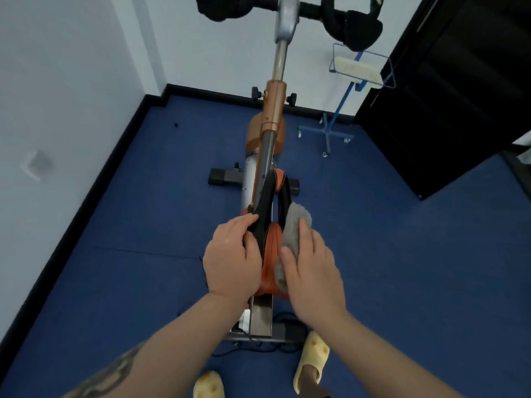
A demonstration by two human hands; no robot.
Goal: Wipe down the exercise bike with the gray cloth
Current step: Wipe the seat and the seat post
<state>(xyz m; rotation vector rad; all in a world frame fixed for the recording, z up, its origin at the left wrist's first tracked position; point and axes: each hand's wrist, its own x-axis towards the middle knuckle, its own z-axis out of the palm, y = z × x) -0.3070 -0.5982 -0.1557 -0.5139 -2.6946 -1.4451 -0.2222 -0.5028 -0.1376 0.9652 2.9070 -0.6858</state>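
Gray cloth (290, 242) sits pressed flat under my right hand (311, 271) against the saddle's (270, 248) right side; my left hand (232, 254) grips its left edge. Loose cloth could slide off or bunch; leaning harder might twist the saddle.

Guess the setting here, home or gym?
Probably a spare room at home, not a gym: a lone exercise bike on blue floor mats, a blue wheeled stand by the wall, and yellow house slippers on the person's feet.
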